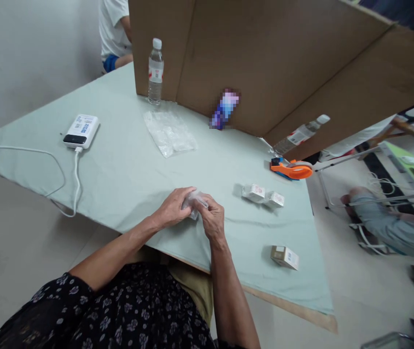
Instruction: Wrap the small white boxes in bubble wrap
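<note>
Between my two hands, close to the table's near edge, is a small bundle of clear plastic wrap (191, 206); whether something sits inside it I cannot make out. My left hand (175, 207) grips it from the left, thumb and fingers closed around it. From the right, my right hand (212, 216) pinches a fold of the film. Two small boxes in clear wrap, a left one (256, 193) and a right one (275, 199), lie side by side to the right. Nearer the front right corner rests a small brown and white box (285, 257).
An orange tape dispenser (291, 169) lies at the right edge. Flat clear plastic bags (170, 132) lie behind my hands. One water bottle (155, 72) stands before the cardboard partition (229, 53); another bottle (301, 135) leans right. A cabled white power bank (82, 131) is left. People sit beyond.
</note>
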Motion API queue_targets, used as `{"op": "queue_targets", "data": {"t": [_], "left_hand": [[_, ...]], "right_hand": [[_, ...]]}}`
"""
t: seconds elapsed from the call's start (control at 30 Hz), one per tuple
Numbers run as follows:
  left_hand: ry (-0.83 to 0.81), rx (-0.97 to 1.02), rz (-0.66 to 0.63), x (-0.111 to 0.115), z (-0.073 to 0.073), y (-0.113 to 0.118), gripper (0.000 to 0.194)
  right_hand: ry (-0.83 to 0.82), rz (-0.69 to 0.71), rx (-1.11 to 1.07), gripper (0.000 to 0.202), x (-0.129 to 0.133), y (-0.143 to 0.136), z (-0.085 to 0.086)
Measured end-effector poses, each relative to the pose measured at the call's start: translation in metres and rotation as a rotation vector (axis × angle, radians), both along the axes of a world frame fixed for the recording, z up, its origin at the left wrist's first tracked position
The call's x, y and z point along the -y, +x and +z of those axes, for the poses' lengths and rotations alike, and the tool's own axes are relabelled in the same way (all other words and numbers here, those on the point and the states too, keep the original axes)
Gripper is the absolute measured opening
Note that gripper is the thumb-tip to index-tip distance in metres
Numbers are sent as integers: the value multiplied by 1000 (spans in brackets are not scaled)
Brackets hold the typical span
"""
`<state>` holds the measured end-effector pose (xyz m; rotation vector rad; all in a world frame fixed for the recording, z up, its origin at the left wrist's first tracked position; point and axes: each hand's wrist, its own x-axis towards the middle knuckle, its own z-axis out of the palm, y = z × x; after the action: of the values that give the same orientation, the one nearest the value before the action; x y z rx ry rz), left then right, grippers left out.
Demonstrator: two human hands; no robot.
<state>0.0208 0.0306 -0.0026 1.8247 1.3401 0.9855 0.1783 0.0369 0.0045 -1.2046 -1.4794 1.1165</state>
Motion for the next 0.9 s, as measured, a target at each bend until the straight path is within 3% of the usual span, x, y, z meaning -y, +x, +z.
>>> {"op": "queue_targets", "data": {"t": [0.17,0.3,0.4,0.57,0.67,0.77,0.9], "left_hand": [[-87,57,-14,1,-1,-2,17],[-71,58,-28,0,-1,-7,17],[-83,17,-133,1,4,-21,22],[-61,-83,-318,5,6,-48,58],[-40,-70,-302,1,4,-50,60],[-77,16,-294,-7,6,-43,53],[-332,234,-337,-9,9,-32,41]], "right_hand": [[171,29,187,20,16,6,-9],[300,127,397,32,24,17,-11],[392,186,524,43,27,23,-16],[477,199,567,42,25,22,-23],[368,146,447,35,14,20,-14],[72,173,230,35,3,20,-1],[-287,226,8,38,3,19,6]]}}
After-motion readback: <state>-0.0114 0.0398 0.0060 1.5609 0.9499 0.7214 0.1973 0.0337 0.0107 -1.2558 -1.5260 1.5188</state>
